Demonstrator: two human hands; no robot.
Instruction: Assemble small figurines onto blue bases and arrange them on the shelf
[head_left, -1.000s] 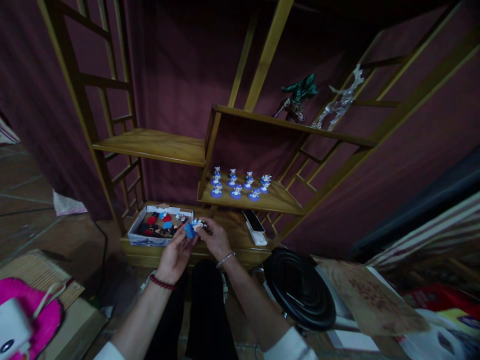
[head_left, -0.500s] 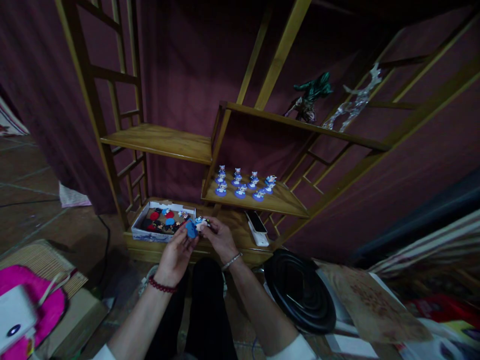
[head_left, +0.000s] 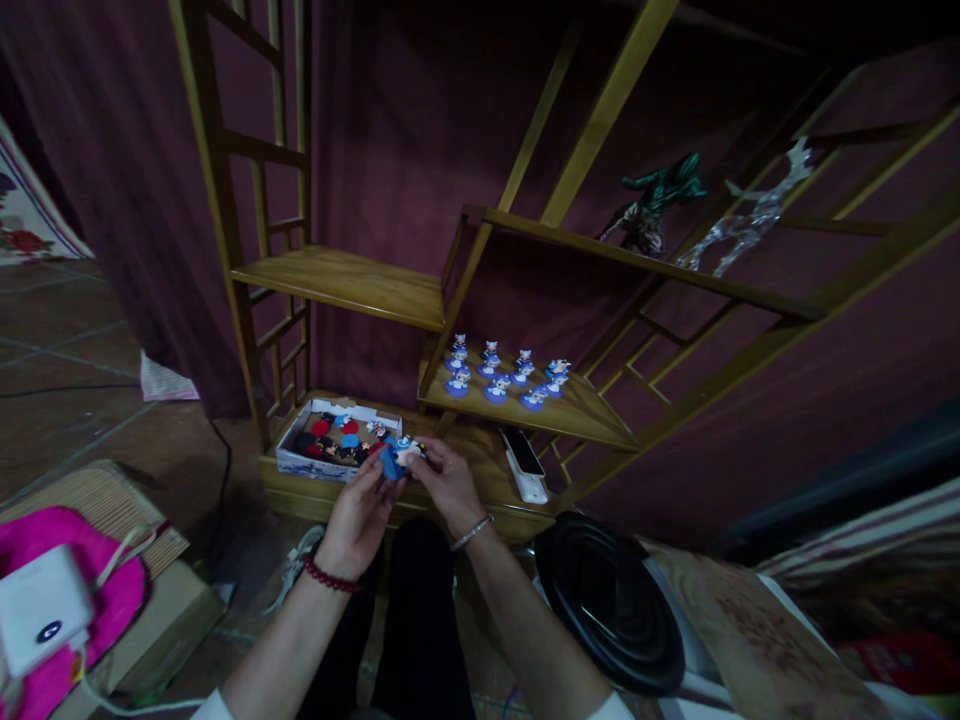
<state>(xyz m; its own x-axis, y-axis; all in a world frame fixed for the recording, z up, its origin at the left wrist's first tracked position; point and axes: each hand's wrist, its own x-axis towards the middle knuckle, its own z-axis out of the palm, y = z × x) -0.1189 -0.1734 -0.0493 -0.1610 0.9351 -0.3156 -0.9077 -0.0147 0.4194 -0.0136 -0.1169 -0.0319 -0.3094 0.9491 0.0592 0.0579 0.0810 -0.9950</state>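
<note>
Between both hands, in front of the low shelf, is a small white figurine (head_left: 409, 453) with a blue round base (head_left: 391, 463). My left hand (head_left: 363, 508) is closed on the blue base, thumb and fingers pinching it. With its fingertips, my right hand (head_left: 447, 482) grips the white figure from the right side. Fingers hide part of it. Just left of the hands stands an open cardboard box (head_left: 306, 465) holding several small figurines with red, blue and black bases. Several white figurines on purple bases (head_left: 496, 388) stand in rows on the shelf behind.
A wooden shelf unit (head_left: 337, 285) fills the front. A phone and white case (head_left: 524, 465) lie on its lower board. A green statuette (head_left: 656, 205) and a clear deer figure (head_left: 750, 225) stand above. A black round object (head_left: 607, 605) is at right, a white device (head_left: 43, 610) at left.
The whole view has shifted, so the shelf appears farther right. Both hands keep hold of the figurine, which seems turned slightly, its blue base now nearer the white figure.
</note>
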